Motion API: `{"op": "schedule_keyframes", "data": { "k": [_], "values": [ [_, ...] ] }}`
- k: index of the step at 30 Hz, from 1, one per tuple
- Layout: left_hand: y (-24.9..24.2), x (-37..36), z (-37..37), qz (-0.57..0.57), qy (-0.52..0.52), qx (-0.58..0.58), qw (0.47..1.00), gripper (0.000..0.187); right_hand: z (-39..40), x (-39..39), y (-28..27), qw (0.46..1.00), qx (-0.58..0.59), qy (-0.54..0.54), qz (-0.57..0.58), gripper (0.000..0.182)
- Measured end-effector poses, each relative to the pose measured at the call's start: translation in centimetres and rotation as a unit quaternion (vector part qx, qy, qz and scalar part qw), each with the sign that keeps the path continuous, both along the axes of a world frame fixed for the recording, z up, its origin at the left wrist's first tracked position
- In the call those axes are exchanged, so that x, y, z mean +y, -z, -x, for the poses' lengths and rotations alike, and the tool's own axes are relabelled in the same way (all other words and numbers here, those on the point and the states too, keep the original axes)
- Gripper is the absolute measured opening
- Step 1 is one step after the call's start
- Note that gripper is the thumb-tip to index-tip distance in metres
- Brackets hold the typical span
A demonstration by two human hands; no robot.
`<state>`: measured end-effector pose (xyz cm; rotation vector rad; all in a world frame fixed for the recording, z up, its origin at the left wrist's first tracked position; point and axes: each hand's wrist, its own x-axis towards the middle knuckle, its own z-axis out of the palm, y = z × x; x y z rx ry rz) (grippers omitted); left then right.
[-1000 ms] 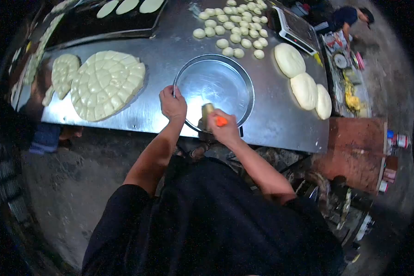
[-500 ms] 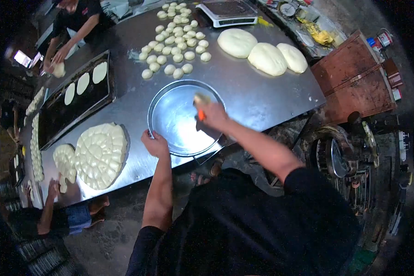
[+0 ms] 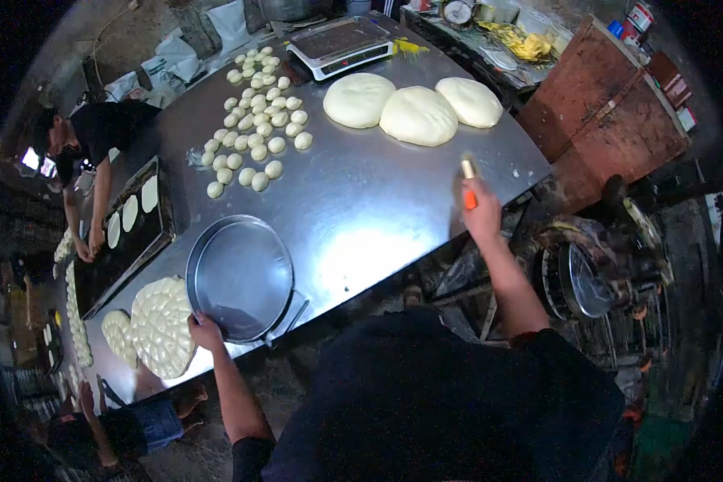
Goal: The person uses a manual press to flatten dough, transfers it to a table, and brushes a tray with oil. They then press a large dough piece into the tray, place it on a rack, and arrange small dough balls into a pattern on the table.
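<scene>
My left hand (image 3: 206, 330) grips the near-left rim of a round metal pan (image 3: 241, 277) at the front edge of the steel table. A wire handle shows on the pan's right side. My right hand (image 3: 482, 215) is closed around the orange handle of a pastry brush (image 3: 468, 169), its pale bristle end pointing away from me above the table's right part. Beyond the brush lie three big dough rounds (image 3: 418, 116). Left of the pan is a large dough disc (image 3: 162, 328) marked into many small pieces, partly covered by the pan's edge.
Many small dough balls (image 3: 257, 156) sit mid-table, with a scale (image 3: 339, 48) behind them. A dark baking tray (image 3: 128, 233) holds flat ovals; a co-worker's hands (image 3: 92, 243) reach over it. Another person (image 3: 128, 426) is at lower left. A reddish cabinet (image 3: 602, 112) stands right.
The pan has slid left, held by my left hand. My right hand has carried the brush out of the pan toward the right. The co-worker's hands have moved over the tray.
</scene>
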<state>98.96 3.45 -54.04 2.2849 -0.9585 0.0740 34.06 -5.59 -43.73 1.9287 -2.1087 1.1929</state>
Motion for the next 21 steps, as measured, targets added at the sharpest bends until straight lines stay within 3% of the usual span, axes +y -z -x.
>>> {"op": "schedule_keyframes", "data": {
  "k": [1,3,4,6,7,8,9,11,12,13,15,16,18,21],
  "values": [
    [-0.4,0.1,-0.2,-0.007,0.002,0.031,1.0,0.039,2.4,-0.7,0.8,0.996,0.013,0.031,-0.089,0.028],
    [0.6,1.3,1.0,0.15,-0.015,0.131,0.98,0.044,7.0,-3.4,5.6,0.985,0.167,0.004,-0.046,0.045],
    [-0.5,2.3,3.6,0.168,-0.071,0.083,0.98,0.045,7.3,-3.4,6.0,0.986,0.158,0.004,-0.056,0.045],
    [-1.5,4.4,7.9,0.172,-0.182,0.015,0.968,0.045,5.7,-4.7,5.2,0.998,0.003,-0.035,-0.044,0.06],
    [0.0,6.2,8.2,0.158,-0.238,-0.003,0.958,0.044,5.3,-6.1,6.5,0.988,-0.13,-0.059,-0.052,0.062],
    [2.1,8.7,8.5,0.148,-0.241,-0.018,0.959,0.042,4.2,-7.7,7.1,0.908,-0.412,-0.043,-0.065,0.06],
    [3.8,10.5,9.6,0.134,-0.249,-0.031,0.959,0.041,3.2,-9.6,7.6,0.752,-0.654,-0.025,-0.075,0.059],
    [2.7,13.0,17.0,0.025,-0.311,0.036,0.949,0.041,2.5,-13.3,9.3,0.577,-0.815,0.025,-0.045,0.056],
    [4.3,15.7,18.6,-0.066,-0.289,0.011,0.955,0.044,2.4,-15.6,11.5,0.533,-0.846,-0.008,-0.005,0.051],
    [5.9,18.4,20.2,-0.153,-0.262,-0.02,0.953,0.046,2.2,-17.6,11.6,0.53,-0.848,-0.01,-0.017,0.051],
    [13.7,27.2,19.9,-0.169,-0.272,-0.033,0.947,0.052,1.2,-22.0,10.8,0.493,-0.864,-0.07,0.07,0.065],
    [12.3,28.9,21.9,-0.165,-0.299,0.05,0.939,0.051,0.9,-24.0,10.7,0.488,-0.867,-0.074,0.061,0.065],
    [8.5,30.3,25.5,-0.096,-0.364,0.236,0.896,0.049,0.8,-27.8,10.8,0.529,-0.839,-0.045,0.116,0.062],
    [5.9,31.8,29.0,-0.041,-0.403,0.36,0.84,0.045,1.9,-32.7,12.0,0.524,-0.842,-0.097,0.085,0.058]
  ]
}}
